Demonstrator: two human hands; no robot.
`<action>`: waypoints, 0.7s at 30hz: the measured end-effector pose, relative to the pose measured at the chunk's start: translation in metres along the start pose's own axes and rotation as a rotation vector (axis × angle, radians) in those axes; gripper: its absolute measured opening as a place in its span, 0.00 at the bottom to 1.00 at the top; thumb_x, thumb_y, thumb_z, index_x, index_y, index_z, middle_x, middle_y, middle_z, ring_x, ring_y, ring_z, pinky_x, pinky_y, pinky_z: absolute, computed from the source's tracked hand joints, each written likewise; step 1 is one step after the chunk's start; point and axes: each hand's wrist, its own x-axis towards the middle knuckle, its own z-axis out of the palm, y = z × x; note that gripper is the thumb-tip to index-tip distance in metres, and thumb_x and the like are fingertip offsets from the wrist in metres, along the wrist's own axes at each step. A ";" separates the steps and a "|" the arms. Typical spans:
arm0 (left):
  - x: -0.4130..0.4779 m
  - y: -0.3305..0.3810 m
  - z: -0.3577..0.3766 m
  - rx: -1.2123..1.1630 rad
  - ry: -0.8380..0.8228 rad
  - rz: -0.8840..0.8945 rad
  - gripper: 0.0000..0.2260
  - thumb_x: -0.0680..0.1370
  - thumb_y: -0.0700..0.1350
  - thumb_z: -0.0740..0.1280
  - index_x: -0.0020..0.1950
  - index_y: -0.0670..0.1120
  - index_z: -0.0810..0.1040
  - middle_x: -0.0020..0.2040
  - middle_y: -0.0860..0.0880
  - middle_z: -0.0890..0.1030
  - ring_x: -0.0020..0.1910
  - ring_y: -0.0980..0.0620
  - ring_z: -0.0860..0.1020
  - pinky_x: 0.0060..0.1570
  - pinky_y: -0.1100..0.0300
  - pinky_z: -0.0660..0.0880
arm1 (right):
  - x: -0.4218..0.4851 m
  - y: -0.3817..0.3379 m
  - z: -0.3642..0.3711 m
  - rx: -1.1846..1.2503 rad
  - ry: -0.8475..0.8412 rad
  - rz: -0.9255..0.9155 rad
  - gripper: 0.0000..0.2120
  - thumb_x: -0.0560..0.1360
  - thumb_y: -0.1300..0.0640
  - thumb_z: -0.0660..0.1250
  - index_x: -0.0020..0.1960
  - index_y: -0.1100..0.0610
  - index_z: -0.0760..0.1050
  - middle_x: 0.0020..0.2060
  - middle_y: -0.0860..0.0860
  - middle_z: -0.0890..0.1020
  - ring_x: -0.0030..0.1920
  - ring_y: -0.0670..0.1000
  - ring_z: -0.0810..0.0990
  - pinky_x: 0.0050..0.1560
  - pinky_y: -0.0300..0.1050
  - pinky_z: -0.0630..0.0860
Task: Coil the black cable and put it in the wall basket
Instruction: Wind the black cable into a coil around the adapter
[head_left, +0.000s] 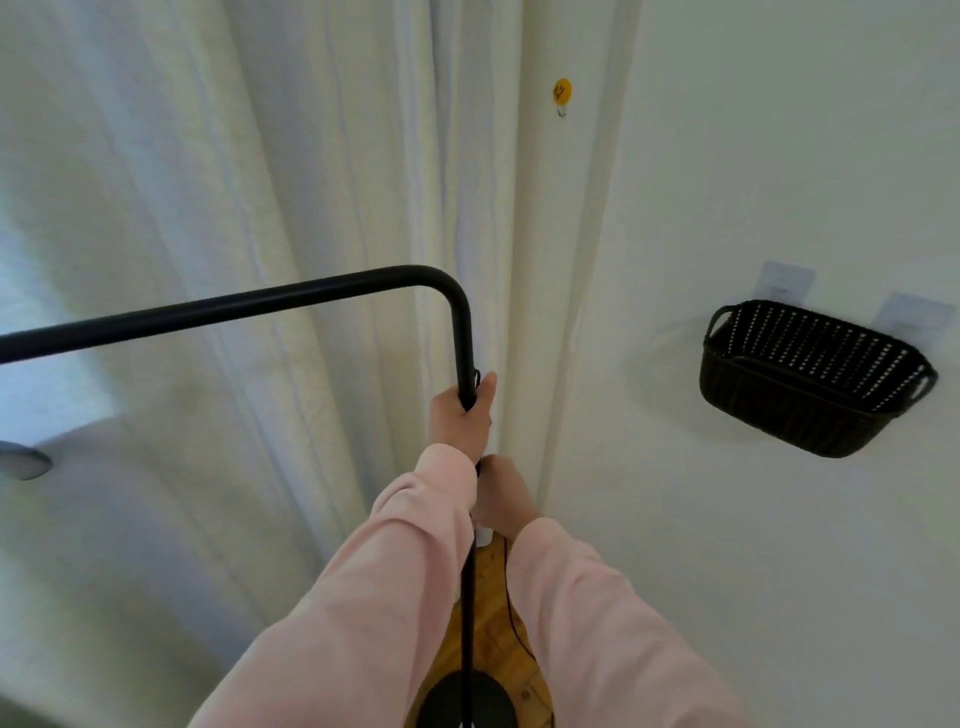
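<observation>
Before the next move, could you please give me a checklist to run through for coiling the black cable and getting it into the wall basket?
1. left hand steadying the black lamp pole: ok, it grips the pole just below the bend.
2. right hand on the cable: cannot tell, its fingers are hidden.
3. black cable coiled: not ok, a thin strand hangs loose over the wooden floor.
4. wall basket mounted and open on top: ok.
5. Room in the basket: ok, nothing shows inside.
6. Cable's far end free: cannot tell, out of view.
</observation>
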 end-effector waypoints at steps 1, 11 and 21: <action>0.001 0.001 0.003 0.006 -0.005 0.000 0.20 0.76 0.50 0.65 0.27 0.46 0.63 0.23 0.48 0.68 0.23 0.50 0.66 0.30 0.60 0.65 | 0.001 0.002 -0.002 0.018 0.004 0.017 0.17 0.76 0.62 0.60 0.30 0.55 0.62 0.27 0.47 0.69 0.29 0.51 0.73 0.32 0.40 0.68; 0.025 0.021 0.045 0.001 0.016 0.035 0.19 0.76 0.49 0.65 0.29 0.45 0.63 0.25 0.47 0.68 0.24 0.50 0.66 0.29 0.59 0.66 | 0.029 0.021 -0.047 0.067 0.012 0.000 0.14 0.76 0.63 0.59 0.32 0.59 0.64 0.27 0.47 0.69 0.24 0.44 0.68 0.19 0.32 0.61; 0.049 0.012 0.095 -0.079 -0.032 0.012 0.19 0.76 0.47 0.65 0.29 0.46 0.62 0.22 0.49 0.65 0.22 0.51 0.64 0.27 0.60 0.64 | 0.050 0.056 -0.080 0.063 0.017 0.022 0.05 0.74 0.64 0.64 0.40 0.61 0.69 0.33 0.51 0.76 0.28 0.47 0.71 0.35 0.42 0.71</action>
